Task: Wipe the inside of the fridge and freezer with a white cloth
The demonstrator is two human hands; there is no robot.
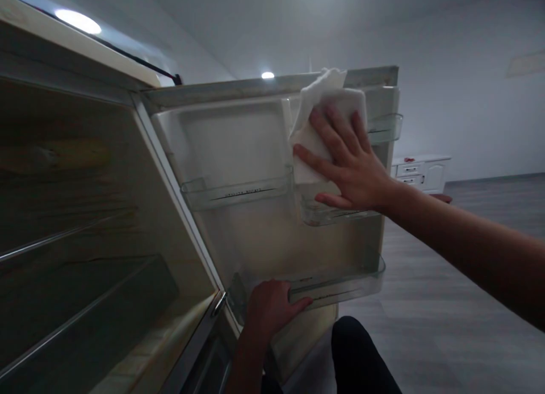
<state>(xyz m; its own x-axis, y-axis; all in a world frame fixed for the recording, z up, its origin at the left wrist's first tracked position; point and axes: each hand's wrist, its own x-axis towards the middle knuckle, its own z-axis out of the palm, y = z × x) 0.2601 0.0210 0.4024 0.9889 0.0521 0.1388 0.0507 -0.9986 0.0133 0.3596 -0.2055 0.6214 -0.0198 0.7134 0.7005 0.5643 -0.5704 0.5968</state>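
Plainly, label by label:

Right hand: the right hand (347, 167) lies flat with fingers spread, palm pressing a white cloth (326, 113) against the inner wall of the open fridge door (255, 138) — the spread looks meant to keep the whole cloth in contact with the surface.

Cloth: soft, crumpled, folded over itself; its top corner sticks up past the door's upper edge, at the far right of the door.

Left hand: the left hand (270, 309) is curled over the rim of the bottom door shelf (340, 283), near and low — it reads as steadying the door so it does not swing under the push.

Door shelves: clear, glossy plastic with rounded corners; an upper left bin (236, 192) and a smaller bin (327, 212) just under the right hand.

Door lining: smooth off-white plastic, moulded in shallow recesses.

Fridge interior (85, 212): dark, at the left, with thin shelf edges running far to near.

Room: pale floor and a white cabinet (421, 172) far right.
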